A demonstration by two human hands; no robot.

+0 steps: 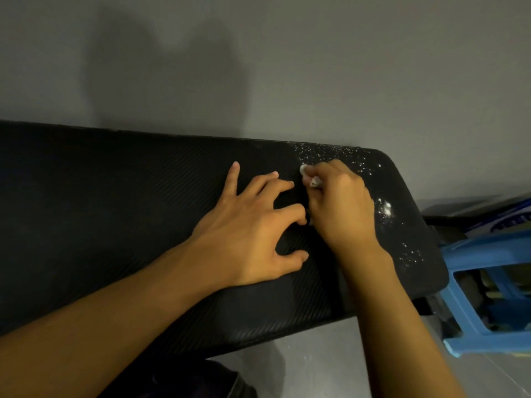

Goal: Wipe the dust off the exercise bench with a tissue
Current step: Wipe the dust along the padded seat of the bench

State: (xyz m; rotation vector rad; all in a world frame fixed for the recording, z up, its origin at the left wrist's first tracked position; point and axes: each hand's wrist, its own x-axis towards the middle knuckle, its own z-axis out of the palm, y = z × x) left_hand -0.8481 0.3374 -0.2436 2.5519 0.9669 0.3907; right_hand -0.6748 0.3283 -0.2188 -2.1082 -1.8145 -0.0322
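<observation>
The black padded exercise bench [115, 214] runs across the view from left to right. White dust specks [385, 209] lie scattered over its right end. My right hand [339, 205] grips a small crumpled white tissue [305, 169] and presses it on the pad at the edge of the dusty patch. Only bits of the tissue show between the fingers. My left hand [253, 234] rests on the bench just left of it, its fingers spread and its fingertips touching the pad.
A grey wall [287, 67] rises right behind the bench. A blue plastic stool [488, 294] stands at the right end, with a printed box [505, 216] behind it. Grey floor [316, 363] shows in front of the bench.
</observation>
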